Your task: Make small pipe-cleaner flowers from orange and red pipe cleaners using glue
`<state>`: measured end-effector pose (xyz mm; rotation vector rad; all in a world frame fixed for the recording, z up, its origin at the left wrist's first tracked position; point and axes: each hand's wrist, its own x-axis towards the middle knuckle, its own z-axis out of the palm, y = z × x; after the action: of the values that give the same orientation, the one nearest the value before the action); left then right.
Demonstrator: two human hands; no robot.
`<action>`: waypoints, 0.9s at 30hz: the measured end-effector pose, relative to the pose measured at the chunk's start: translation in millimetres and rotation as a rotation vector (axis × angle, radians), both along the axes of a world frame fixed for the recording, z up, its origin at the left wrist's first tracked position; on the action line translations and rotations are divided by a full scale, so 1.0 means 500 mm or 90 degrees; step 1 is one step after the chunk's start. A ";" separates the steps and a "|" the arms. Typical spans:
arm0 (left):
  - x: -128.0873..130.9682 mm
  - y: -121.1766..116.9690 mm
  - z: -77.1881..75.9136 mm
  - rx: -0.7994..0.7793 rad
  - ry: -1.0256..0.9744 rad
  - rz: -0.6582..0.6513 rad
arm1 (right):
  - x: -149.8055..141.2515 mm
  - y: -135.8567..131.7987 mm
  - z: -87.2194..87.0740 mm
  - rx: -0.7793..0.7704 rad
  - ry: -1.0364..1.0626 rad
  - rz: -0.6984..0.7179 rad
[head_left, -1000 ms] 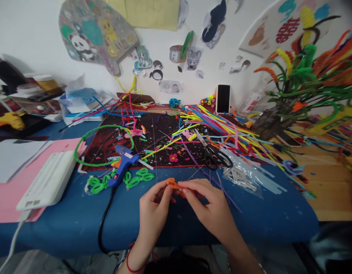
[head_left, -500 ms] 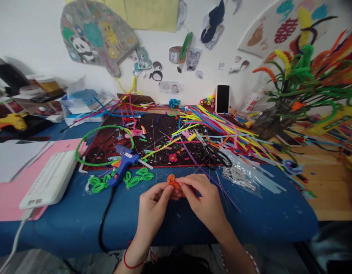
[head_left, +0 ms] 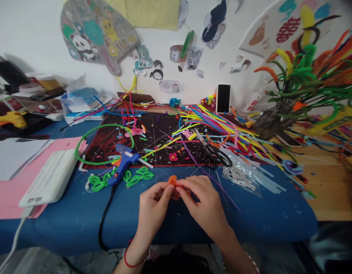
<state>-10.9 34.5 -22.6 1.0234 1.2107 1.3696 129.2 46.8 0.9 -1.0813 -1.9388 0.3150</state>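
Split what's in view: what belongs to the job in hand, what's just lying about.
Job in hand:
orange fuzzy piece, pinched by left hand and right hand
probably supplies: bright pipe cleaners, scissors, blue glue gun

Apparently lying about:
white device
pink sheet
upright dark-screened device

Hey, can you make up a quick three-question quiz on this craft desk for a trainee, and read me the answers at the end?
1. Multiple choice: what colour is the small piece pinched between the left hand and the right hand?
A) green
B) orange
C) purple

2. True or false: as the camera sees it, the blue glue gun lies to the left of the scissors.

3. Fill the gap: the pink flower with a yellow centre lies on the dark ____.

Key:
1. B, orange.
2. True.
3. Mat.
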 end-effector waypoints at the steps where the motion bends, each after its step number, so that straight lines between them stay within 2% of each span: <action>1: 0.000 0.000 0.001 0.001 0.000 -0.002 | -0.001 0.000 -0.001 0.009 -0.006 -0.004; 7: -0.001 0.003 0.004 -0.007 -0.032 -0.017 | -0.001 0.002 -0.002 0.040 -0.034 -0.004; 12: -0.001 0.007 0.006 -0.028 -0.094 -0.008 | 0.002 0.003 -0.003 0.037 0.000 0.023; 18: -0.002 0.007 0.004 -0.023 -0.109 0.016 | -0.002 0.002 -0.021 0.117 0.016 -0.002; 27: -0.011 0.005 -0.002 -0.017 -0.127 -0.063 | 0.004 0.006 -0.028 0.151 0.003 0.005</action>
<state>-16.2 36.8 -23.8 0.8930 1.0153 1.3396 131.0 49.9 -13.4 -0.9170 -1.9206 0.0873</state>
